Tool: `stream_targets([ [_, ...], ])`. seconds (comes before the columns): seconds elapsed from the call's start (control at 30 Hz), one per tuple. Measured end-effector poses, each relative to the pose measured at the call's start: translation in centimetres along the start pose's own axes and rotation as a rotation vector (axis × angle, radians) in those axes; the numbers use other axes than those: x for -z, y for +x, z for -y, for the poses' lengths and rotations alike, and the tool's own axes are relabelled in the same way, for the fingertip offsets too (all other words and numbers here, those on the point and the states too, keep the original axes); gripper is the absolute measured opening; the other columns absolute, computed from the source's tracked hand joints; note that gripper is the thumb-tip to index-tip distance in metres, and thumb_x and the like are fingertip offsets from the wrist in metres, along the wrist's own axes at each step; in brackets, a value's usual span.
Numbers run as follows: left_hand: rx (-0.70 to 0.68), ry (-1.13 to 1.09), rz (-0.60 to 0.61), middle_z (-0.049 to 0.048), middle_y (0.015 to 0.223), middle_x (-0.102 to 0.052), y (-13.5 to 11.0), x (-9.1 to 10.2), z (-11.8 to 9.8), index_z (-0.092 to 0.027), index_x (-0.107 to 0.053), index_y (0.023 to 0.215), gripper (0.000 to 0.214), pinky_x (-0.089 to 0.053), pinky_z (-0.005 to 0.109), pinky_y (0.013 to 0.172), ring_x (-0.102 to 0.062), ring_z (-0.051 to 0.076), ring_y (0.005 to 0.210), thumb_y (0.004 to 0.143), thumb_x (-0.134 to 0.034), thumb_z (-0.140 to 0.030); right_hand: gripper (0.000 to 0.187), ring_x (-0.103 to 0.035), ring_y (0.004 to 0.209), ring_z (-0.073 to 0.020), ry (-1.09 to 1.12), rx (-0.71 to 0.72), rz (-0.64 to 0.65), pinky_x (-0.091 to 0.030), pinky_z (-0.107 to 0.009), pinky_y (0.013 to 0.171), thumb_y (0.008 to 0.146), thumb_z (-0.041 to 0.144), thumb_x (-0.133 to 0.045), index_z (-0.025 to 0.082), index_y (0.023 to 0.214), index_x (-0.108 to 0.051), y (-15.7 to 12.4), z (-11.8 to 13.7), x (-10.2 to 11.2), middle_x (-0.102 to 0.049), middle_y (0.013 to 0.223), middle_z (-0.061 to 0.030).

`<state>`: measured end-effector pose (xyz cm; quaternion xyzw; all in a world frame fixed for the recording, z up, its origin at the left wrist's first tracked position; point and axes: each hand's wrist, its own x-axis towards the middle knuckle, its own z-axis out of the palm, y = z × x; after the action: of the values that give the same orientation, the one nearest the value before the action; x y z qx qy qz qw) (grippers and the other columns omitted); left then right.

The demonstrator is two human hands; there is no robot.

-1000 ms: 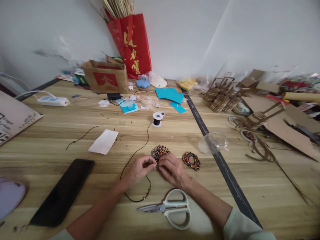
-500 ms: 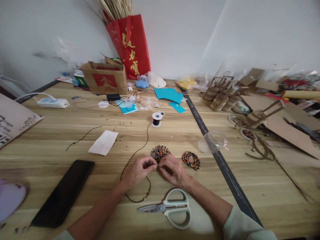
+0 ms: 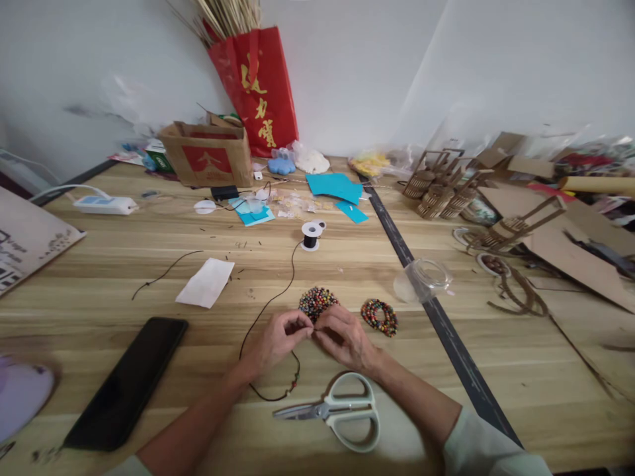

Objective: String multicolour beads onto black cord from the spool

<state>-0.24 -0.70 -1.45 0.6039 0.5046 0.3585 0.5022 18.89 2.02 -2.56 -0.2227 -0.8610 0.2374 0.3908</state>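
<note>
My left hand (image 3: 275,340) and my right hand (image 3: 343,338) meet fingertip to fingertip on the wooden table (image 3: 317,264), both pinched closed. A thin black cord (image 3: 270,301) runs from a small spool (image 3: 311,235) down to my left fingers, then loops below the hand with a few beads (image 3: 292,385) threaded on it. My right fingertips pinch something too small to name right beside a heap of coloured beads (image 3: 317,301). A finished bead bracelet (image 3: 380,317) lies just right of my right hand.
White-handled scissors (image 3: 337,411) lie near my wrists. A black phone (image 3: 126,382) is at the left, a white paper slip (image 3: 206,281) beyond it. A clear plastic cup (image 3: 424,279) lies on its side. Cardboard box (image 3: 208,153), red bag (image 3: 258,82), blue paper and wooden cut-outs (image 3: 496,218) crowd the back and right.
</note>
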Motion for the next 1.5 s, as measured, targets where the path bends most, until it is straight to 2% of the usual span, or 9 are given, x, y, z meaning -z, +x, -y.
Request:
stream_targets([
  [0.27,-0.021,0.020,0.025,0.0019,0.069,-0.064,-0.02,0.01,0.31,-0.014,-0.066,0.075,0.015,-0.043,0.023,0.062,-0.056,0.014,0.065,0.077,-0.062,-0.029,0.010,-0.056,0.075,-0.0174,0.005,-0.002,0.022,-0.046,-0.030,0.068,0.094,0.021,-0.052,0.019,0.087,-0.059,0.04,0.17,0.18,-0.061,0.080,-0.0059],
  [0.47,-0.040,0.031,0.039,0.0023,0.068,-0.065,-0.06,0.21,-0.06,-0.015,-0.064,0.071,0.027,-0.046,0.025,0.068,-0.059,0.015,0.068,0.086,-0.053,-0.035,0.011,-0.055,0.074,-0.0174,-0.002,0.010,0.003,-0.046,-0.029,0.068,0.095,0.020,-0.050,0.019,0.089,-0.058,0.06,0.09,0.14,-0.061,0.078,-0.0055],
  [0.8,-0.020,0.024,0.030,0.0016,0.065,-0.066,0.03,0.09,0.07,-0.014,-0.066,0.070,0.018,-0.045,0.023,0.062,-0.058,0.014,0.062,0.079,-0.062,-0.029,0.009,-0.055,0.073,-0.0170,0.023,-0.006,0.010,-0.046,-0.028,0.066,0.094,0.019,-0.051,0.019,0.088,-0.058,0.10,0.20,0.17,-0.061,0.078,-0.0055],
  [1.5,0.031,-0.038,0.016,0.0015,0.062,-0.067,0.01,0.03,0.43,-0.014,-0.067,0.077,0.013,-0.047,0.025,0.063,-0.061,0.015,0.060,0.078,-0.062,-0.026,0.009,-0.060,0.074,-0.0170,0.093,-0.027,-0.031,-0.050,-0.028,0.065,0.095,0.021,-0.054,0.018,0.092,-0.061,0.13,0.09,0.23,-0.065,0.080,-0.0069],
])
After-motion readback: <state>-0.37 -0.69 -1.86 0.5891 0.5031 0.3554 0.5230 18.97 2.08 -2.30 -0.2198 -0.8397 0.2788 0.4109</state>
